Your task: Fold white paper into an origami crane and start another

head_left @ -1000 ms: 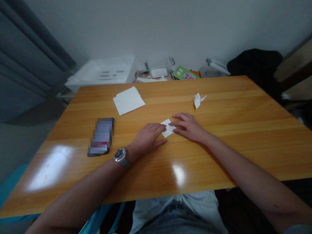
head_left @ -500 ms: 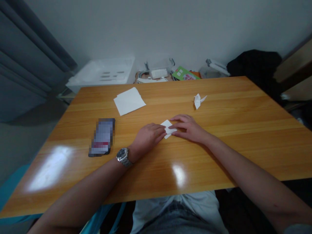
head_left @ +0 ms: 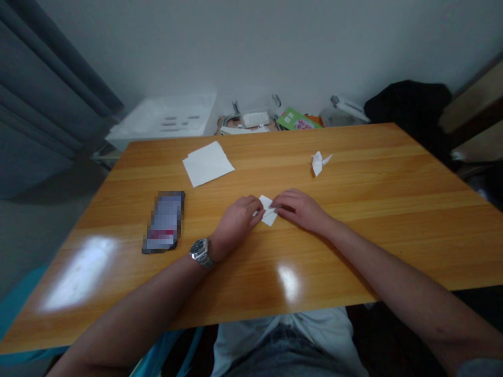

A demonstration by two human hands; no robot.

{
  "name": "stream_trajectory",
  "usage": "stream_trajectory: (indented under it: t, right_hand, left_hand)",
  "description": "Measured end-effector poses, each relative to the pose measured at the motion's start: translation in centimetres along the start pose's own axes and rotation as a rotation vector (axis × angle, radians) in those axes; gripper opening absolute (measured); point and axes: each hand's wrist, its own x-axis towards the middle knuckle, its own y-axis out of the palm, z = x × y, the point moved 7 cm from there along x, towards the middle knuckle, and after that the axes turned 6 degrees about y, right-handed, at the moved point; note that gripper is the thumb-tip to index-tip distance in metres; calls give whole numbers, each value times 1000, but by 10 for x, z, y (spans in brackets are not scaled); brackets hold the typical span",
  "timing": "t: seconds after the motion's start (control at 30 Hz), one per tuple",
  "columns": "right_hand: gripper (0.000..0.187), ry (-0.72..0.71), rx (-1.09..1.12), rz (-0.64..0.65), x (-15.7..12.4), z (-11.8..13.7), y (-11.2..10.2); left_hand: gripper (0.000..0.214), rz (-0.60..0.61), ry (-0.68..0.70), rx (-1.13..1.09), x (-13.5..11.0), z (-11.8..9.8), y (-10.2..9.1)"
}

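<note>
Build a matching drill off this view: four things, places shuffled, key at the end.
Things
1. phone
2. wristwatch
3. small white paper
4. folded paper figure

Places
A. between the left hand and right hand
B. on the table, farther from the person than the right hand
C. on the table, to the left of the left hand
D. around the left wrist

Pairs: 1-C, 2-D, 3-A, 4-B

From here I see a small, white, folded paper [head_left: 269, 218] low on the table [head_left: 251, 277], a fold line across it, turned like a diamond, its side corners hidden from me.
</note>
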Motion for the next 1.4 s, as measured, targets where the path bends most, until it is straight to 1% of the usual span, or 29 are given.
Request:
stream_trajectory:
  t: [0.17,0.33,0.53,0.63,0.77,0.9,1.1,1.4]
  right_hand:
    - [19,-37,-31,1,-1,0,3]
    - [19,-33,-47,-19,-1,-5,2]
    - [19,-14,3,-60,-3,-12,-7]
    - [18,12,58,-69,-3,-17,-9]
    - [18,55,72,-88,-3,-22,-10]
    - [14,39,79,-96,-3,-23,-9]
    - [10,55,84,-117,-2,-24,-7]
    - [9,132,105,-158,-1,-28,-3]
  left_hand:
    - [17,7,21,28,1,-2,-1]
    - [24,44,70,17,-3,-5,-1]
    - [34,130,270,115,-11,-19,3]
    - [37,145,323,167,-13,-26,6]
    - [38,180,321,228,-12,-33,9]
    - [37,219,315,248,-13,-35,10]
    - [38,214,316,247,-14,-35,10]
    - [40,209,318,263,-13,-36,7]
